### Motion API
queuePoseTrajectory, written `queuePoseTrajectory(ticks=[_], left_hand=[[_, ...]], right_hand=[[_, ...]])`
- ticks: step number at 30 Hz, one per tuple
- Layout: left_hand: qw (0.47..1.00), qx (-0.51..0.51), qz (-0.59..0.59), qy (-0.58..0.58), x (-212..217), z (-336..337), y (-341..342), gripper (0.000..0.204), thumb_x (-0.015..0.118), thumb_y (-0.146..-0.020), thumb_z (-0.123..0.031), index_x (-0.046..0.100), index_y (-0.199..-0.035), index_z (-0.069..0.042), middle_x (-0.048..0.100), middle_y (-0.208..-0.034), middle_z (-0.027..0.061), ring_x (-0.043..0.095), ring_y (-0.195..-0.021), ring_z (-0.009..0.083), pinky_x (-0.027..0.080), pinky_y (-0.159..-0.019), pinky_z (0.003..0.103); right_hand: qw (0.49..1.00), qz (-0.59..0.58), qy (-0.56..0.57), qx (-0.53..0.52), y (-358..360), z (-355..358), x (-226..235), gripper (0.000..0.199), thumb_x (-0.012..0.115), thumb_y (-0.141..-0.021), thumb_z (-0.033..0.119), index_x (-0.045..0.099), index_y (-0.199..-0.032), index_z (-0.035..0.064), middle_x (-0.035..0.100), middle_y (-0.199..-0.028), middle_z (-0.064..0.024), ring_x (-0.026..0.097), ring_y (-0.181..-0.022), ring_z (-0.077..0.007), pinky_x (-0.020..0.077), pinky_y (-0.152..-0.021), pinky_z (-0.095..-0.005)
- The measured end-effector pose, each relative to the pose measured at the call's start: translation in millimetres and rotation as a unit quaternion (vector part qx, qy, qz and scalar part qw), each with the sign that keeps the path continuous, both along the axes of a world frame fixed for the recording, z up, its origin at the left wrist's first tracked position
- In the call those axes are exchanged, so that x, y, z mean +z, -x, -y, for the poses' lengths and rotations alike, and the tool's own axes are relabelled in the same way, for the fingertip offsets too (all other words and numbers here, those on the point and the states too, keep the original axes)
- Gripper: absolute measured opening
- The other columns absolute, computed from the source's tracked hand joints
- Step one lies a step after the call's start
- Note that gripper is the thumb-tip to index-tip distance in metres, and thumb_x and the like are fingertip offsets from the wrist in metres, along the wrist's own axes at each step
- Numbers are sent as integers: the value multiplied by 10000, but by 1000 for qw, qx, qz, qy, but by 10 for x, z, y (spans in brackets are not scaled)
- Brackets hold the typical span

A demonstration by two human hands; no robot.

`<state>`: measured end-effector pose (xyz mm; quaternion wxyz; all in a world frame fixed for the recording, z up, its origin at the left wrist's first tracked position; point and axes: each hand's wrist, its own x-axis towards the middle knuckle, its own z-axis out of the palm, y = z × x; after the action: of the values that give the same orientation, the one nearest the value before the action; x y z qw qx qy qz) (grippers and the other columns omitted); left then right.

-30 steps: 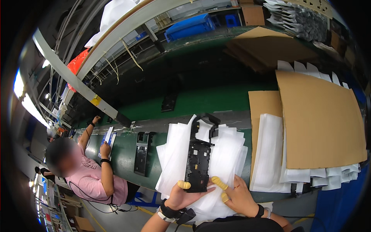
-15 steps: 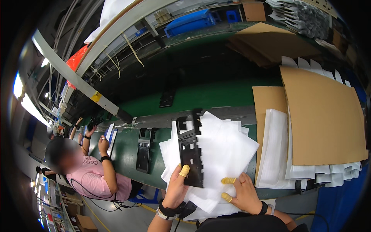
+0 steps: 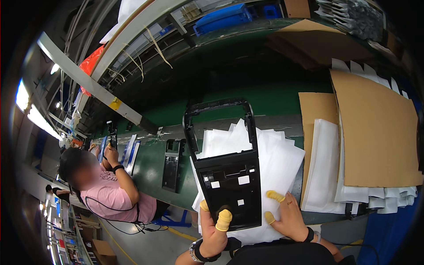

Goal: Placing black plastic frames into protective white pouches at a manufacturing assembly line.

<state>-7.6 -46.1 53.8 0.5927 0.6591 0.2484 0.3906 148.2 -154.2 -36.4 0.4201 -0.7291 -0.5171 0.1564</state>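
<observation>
A: Black plastic frame [image 3: 227,176] now stands upright in our left hand [image 3: 215,229], fingers clamped on its near edge; before, it lay lower over the sheets.

B: Yes, we've lifted it. Our right hand [image 3: 289,216] lies flat, fingers spread, on the white foam sheets [image 3: 278,163].

The left hand [image 3: 215,230] rises from the lower edge, thumb and finger in yellow cots, wrist banded. The right hand [image 3: 289,215] lies flat, fingers spread, two fingertips [image 3: 274,195] capped yellow.
</observation>
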Motion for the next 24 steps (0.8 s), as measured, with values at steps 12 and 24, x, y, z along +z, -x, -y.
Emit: queuePoseTrajectory(ticks=[12,24], left_hand=[[999,-27,44,16,110,62,-58,534,507,-919,-112,245,-1384,-89,471,-1235,64,507,-1061,157,416,-916,311],[996,-13,-51,69,520,43,-167,425,421,-936,-289,370,-1266,-26,516,-1092,35,499,-873,78,404,-724,211]], right_hand=[[999,22,4,22,3,50,-88,405,510,-793,96,469,-1152,-87,381,-1217,-367,376,-1150,-497,296,-1002,-518],[999,20,28,15,7,55,-71,592,623,-791,359,475,-1201,-42,399,-1224,-330,375,-1166,-476,298,-1010,-498]])
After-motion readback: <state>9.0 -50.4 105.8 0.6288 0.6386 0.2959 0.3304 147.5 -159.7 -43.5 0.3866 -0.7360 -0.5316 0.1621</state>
